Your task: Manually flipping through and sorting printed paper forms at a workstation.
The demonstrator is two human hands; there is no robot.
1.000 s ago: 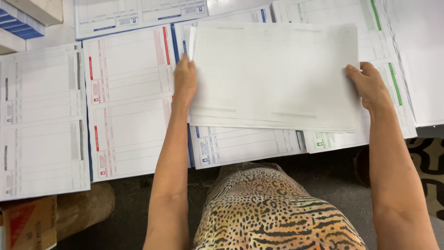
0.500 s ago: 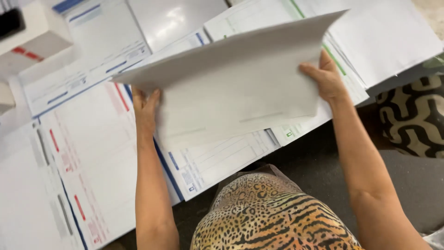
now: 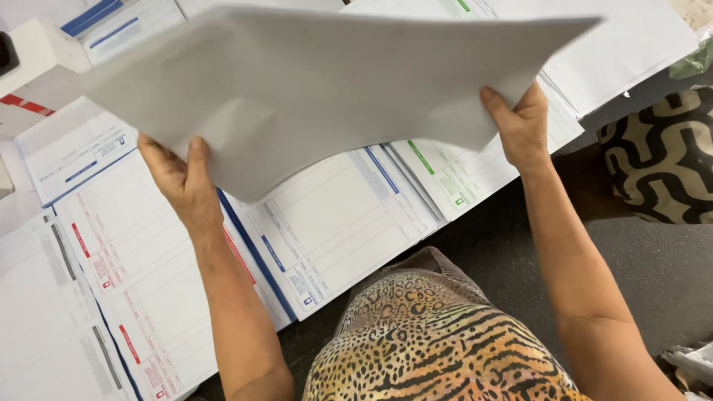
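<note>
1. Large white paper sheet stack (image 3: 312, 82): held up in the air, tilted, above the table, between both hands. It hides most of the table's far half.
2. Left hand (image 3: 182, 182): closed on the sheet's lower left edge, thumb on the near face, fingers behind it and out of sight.
3. Right hand (image 3: 520, 126): closed on the sheet's lower right edge, thumb on the near face, fingers hidden behind the paper.
4. Under the sheet, flat on the table: white printed form with blue stripe (image 3: 334, 223), directly below the gap between the hands.
5. Just right of that, partly overlapped: white printed form with green stripe (image 3: 460, 174), sitting below the right hand.
6. Left of the blue one: white printed form with red stripe (image 3: 119, 275), beneath the left forearm.
7. Far left edge: white form with grey stripe (image 3: 52, 312), beside the red one.
8. Upper left: white cardboard box with red mark (image 3: 37, 74), partly behind the sheet's corner.
9. Right side, off the table: black-and-cream patterned cushion (image 3: 661, 156), well apart from the sheet.
10. Bottom centre: tiger-print garment (image 3: 431, 341) on the person, between both forearms.
</note>
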